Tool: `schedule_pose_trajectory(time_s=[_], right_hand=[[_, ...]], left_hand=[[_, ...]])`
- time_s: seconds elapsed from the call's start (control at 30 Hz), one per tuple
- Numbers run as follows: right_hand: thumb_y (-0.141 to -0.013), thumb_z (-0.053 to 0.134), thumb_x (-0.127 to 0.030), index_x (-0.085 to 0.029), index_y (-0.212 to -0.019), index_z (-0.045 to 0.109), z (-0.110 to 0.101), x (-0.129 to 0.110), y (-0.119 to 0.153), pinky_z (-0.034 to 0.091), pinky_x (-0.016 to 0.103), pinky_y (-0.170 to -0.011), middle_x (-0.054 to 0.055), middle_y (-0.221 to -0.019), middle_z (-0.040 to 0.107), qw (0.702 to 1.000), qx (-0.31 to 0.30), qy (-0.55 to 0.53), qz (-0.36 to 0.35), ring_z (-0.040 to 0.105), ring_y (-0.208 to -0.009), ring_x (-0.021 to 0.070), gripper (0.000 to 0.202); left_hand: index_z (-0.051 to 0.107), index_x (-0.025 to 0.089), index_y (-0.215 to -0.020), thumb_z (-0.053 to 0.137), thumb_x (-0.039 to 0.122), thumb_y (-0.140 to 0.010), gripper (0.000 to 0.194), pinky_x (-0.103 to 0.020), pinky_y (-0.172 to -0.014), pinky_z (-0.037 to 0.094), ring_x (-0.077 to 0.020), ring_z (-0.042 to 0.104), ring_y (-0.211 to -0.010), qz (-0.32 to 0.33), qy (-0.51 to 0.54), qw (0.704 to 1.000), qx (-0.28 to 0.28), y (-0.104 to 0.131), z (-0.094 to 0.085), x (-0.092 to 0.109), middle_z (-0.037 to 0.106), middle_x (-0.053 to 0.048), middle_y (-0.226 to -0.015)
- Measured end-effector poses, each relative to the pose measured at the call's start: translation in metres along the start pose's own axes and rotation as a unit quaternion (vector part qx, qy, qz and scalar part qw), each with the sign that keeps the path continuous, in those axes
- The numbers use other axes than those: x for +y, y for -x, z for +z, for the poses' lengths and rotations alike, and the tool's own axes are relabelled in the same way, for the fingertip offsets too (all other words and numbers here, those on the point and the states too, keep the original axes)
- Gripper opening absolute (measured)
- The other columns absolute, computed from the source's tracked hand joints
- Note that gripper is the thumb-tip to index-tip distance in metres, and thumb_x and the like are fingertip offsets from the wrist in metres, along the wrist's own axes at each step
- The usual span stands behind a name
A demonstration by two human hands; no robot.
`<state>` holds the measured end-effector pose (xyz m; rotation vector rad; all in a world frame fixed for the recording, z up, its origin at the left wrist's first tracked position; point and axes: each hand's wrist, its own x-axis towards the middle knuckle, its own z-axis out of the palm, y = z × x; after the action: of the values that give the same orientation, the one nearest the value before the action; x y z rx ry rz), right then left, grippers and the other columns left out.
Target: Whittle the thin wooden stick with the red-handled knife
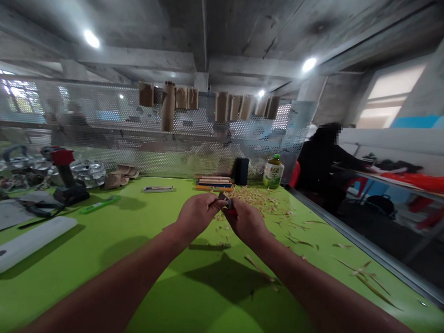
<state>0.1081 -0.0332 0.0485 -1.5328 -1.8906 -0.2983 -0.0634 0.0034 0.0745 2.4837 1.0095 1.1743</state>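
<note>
My left hand and my right hand meet above the middle of the green table, both closed, fingertips close together. Between them shows a small dark grey piece, largely covered by the fingers, with a bit of red at the right hand. The red bit seems to belong to a small tool in my right hand, but its kind is hidden. What my left fingers pinch I cannot make out. Pale wood shavings lie scattered under and beyond the hands. Behind them sits an orange-edged box of pencils.
A green-capped bottle and a black block stand at the back. To the left lie a red-and-black cordless drill, a green level and a long white case. A person in black sits beyond the table's right edge.
</note>
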Motion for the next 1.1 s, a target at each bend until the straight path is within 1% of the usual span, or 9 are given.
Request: schedule_pose_trajectory(time_s=[0.1, 0.23, 0.37, 0.5, 0.7, 0.83, 0.9, 0.97, 1.1], right_hand=[[-0.088, 0.046, -0.039, -0.02, -0.086, 0.056, 0.0013, 0.0005, 0.0003, 0.025, 0.024, -0.053, 0.003, -0.068, 0.06, 1.0, 0.015, -0.009, 0.007, 0.048, -0.056, 0.0144, 0.021], [-0.088, 0.046, -0.038, -0.02, -0.085, 0.055, 0.0021, 0.0001, 0.001, 0.027, 0.023, -0.052, 0.002, -0.067, 0.06, 0.999, -0.002, -0.034, -0.005, 0.048, -0.054, 0.0135, 0.021], [-0.089, 0.045, -0.037, -0.019, -0.089, 0.057, 0.0011, -0.0012, 0.001, 0.028, 0.023, -0.053, 0.003, -0.068, 0.062, 0.999, -0.017, -0.045, -0.007, 0.05, -0.055, 0.0137, 0.021], [-0.089, 0.045, -0.037, -0.019, -0.091, 0.058, -0.0008, -0.0023, 0.0013, 0.028, 0.023, -0.053, 0.003, -0.068, 0.062, 0.999, -0.015, -0.039, -0.004, 0.05, -0.056, 0.0141, 0.021], [-0.088, 0.045, -0.039, -0.02, -0.086, 0.057, 0.0009, 0.0001, 0.0013, 0.027, 0.023, -0.053, 0.002, -0.066, 0.059, 1.0, 0.002, -0.031, -0.006, 0.047, -0.055, 0.0137, 0.022], [-0.088, 0.046, -0.039, -0.02, -0.089, 0.058, 0.0007, 0.0001, -0.0003, 0.028, 0.023, -0.053, 0.002, -0.069, 0.061, 0.999, 0.008, -0.039, 0.006, 0.049, -0.057, 0.0139, 0.023], [-0.089, 0.046, -0.039, -0.02, -0.09, 0.059, 0.0, -0.0004, -0.0008, 0.029, 0.023, -0.054, 0.002, -0.07, 0.061, 0.999, 0.011, -0.044, 0.012, 0.05, -0.058, 0.0141, 0.023], [-0.088, 0.046, -0.039, -0.02, -0.088, 0.058, 0.0001, -0.0006, -0.0007, 0.029, 0.023, -0.054, 0.003, -0.069, 0.061, 0.999, 0.005, -0.043, 0.009, 0.05, -0.057, 0.0141, 0.022], [-0.089, 0.045, -0.037, -0.019, -0.087, 0.056, 0.0021, 0.0001, 0.0002, 0.029, 0.023, -0.053, 0.003, -0.068, 0.061, 0.998, -0.02, -0.062, -0.005, 0.049, -0.055, 0.0135, 0.021]], left_hand=[[0.059, 0.017, -0.065, 0.047, 0.05, -0.09, 0.043, -0.023, -0.05, 0.025, -0.0111, 0.041, -0.05, -0.029, -0.028, 0.999, 0.008, 0.0008, -0.0007, 0.002, 0.05, 0.001, -0.055], [0.061, 0.017, -0.076, 0.043, 0.038, -0.094, 0.033, -0.024, -0.058, 0.036, -0.0139, 0.052, -0.064, 0.016, 0.013, 1.0, -0.012, 0.0011, 0.0015, 0.0039, 0.06, -0.002, -0.073], [0.06, 0.016, -0.075, 0.042, 0.034, -0.094, 0.031, -0.026, -0.064, 0.039, -0.0158, 0.053, -0.07, 0.042, 0.001, 0.999, -0.021, 0.0005, 0.0034, 0.0021, 0.06, -0.004, -0.077], [0.061, 0.016, -0.076, 0.043, 0.037, -0.095, 0.034, -0.026, -0.062, 0.037, -0.0158, 0.053, -0.069, 0.048, -0.012, 0.999, -0.007, 0.0007, 0.002, 0.0011, 0.061, -0.004, -0.074], [0.064, 0.018, -0.076, 0.043, 0.047, -0.093, 0.039, -0.023, -0.054, 0.029, -0.0134, 0.05, -0.06, 0.006, -0.033, 0.999, 0.004, 0.0023, -0.0001, 0.0036, 0.06, -0.002, -0.067], [0.061, 0.018, -0.066, 0.046, 0.055, -0.089, 0.046, -0.024, -0.05, 0.021, -0.0116, 0.043, -0.051, -0.03, -0.075, 0.996, 0.028, 0.0028, -0.0003, 0.0036, 0.055, 0.0, -0.058], [0.059, 0.018, -0.064, 0.046, 0.058, -0.088, 0.049, -0.024, -0.05, 0.021, -0.0114, 0.041, -0.049, -0.036, -0.079, 0.996, 0.037, 0.003, -0.0003, 0.004, 0.054, 0.0, -0.056], [0.06, 0.018, -0.068, 0.044, 0.054, -0.091, 0.045, -0.024, -0.051, 0.025, -0.0124, 0.045, -0.054, -0.013, -0.06, 0.998, 0.027, 0.0033, 0.0002, 0.0051, 0.056, -0.001, -0.061], [0.06, 0.017, -0.076, 0.041, 0.037, -0.095, 0.034, -0.025, -0.061, 0.036, -0.0155, 0.052, -0.068, 0.034, -0.035, 0.999, 0.003, 0.0035, 0.0019, 0.007, 0.061, -0.004, -0.075]])
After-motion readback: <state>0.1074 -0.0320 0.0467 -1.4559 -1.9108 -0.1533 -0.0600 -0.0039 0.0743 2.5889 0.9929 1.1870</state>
